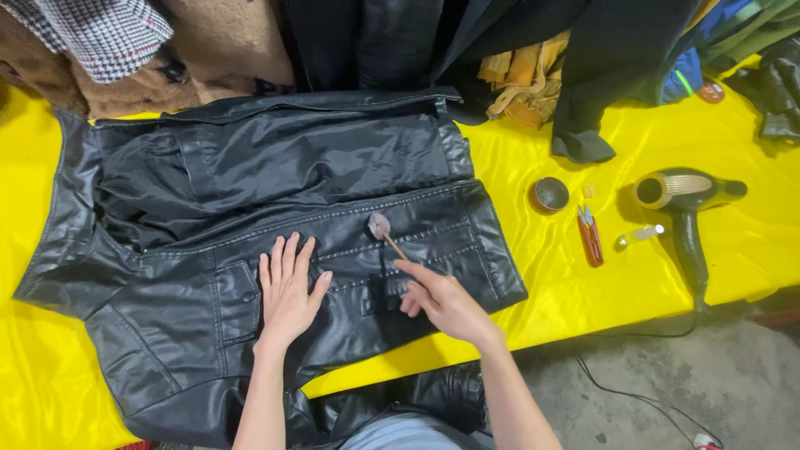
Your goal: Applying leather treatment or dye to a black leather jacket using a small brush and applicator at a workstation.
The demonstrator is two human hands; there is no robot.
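A black leather jacket lies spread flat on a yellow cloth-covered table. My left hand rests flat on the jacket's front, fingers apart, just right of a pocket flap. My right hand pinches a thin wooden stick with a small greyish sponge tip. The tip touches the jacket near a stitched seam, up and left of that hand.
Right of the jacket lie a small round tin, red snips, a small clear bottle and a black hair dryer with its cord running to the floor. Piled garments line the far edge.
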